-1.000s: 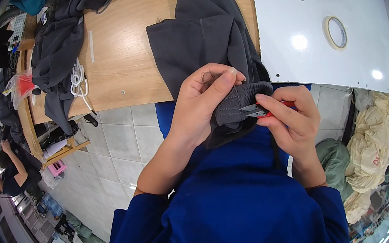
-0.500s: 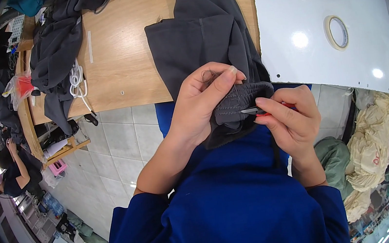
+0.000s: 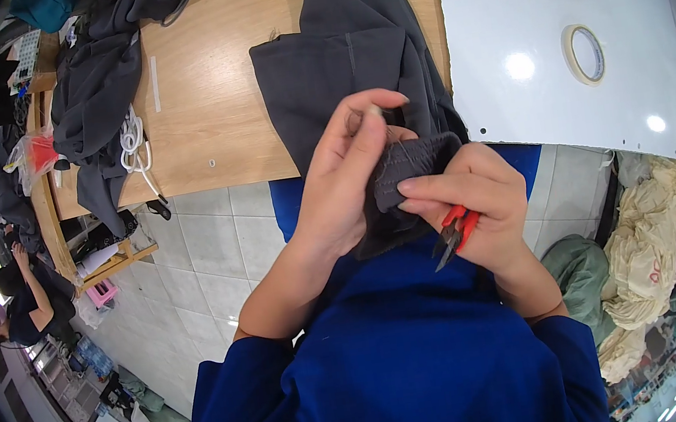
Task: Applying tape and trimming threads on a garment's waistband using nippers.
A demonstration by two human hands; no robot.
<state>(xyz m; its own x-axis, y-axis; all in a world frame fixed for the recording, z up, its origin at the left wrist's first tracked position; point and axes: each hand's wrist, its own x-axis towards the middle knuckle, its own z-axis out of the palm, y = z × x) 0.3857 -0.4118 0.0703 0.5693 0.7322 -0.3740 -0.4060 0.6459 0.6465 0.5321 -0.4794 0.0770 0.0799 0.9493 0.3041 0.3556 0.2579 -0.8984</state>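
Observation:
A dark grey garment (image 3: pixel 337 70) lies partly on the table, and its gathered, stitched elastic edge (image 3: pixel 425 157) is held up in front of me. My left hand (image 3: pixel 341 172) grips this edge from the left, with its fingers partly hidden behind the cloth. A wispy tuft of loose threads (image 3: pixel 357 120) sits between its thumb and index finger. My right hand (image 3: pixel 482 200) pinches the stitched edge between thumb and index finger. Red-handled thread snips (image 3: pixel 459 232) are tucked in the same palm, blades pointing down toward me and away from the cloth.
The wooden table (image 3: pixel 209 74) meets a white tabletop (image 3: pixel 531 117) with a roll of tape (image 3: pixel 585 55). More dark garments (image 3: pixel 97 97) and a white cord (image 3: pixel 133 144) lie at left. Cream cloth (image 3: pixel 646 247) is heaped at lower right. Another person (image 3: pixel 28 290) is far left.
The snips have swung from the stitched edge down into my right palm, and that hand's fingertips now pinch the cloth. My left thumb and index finger have shifted slightly upward.

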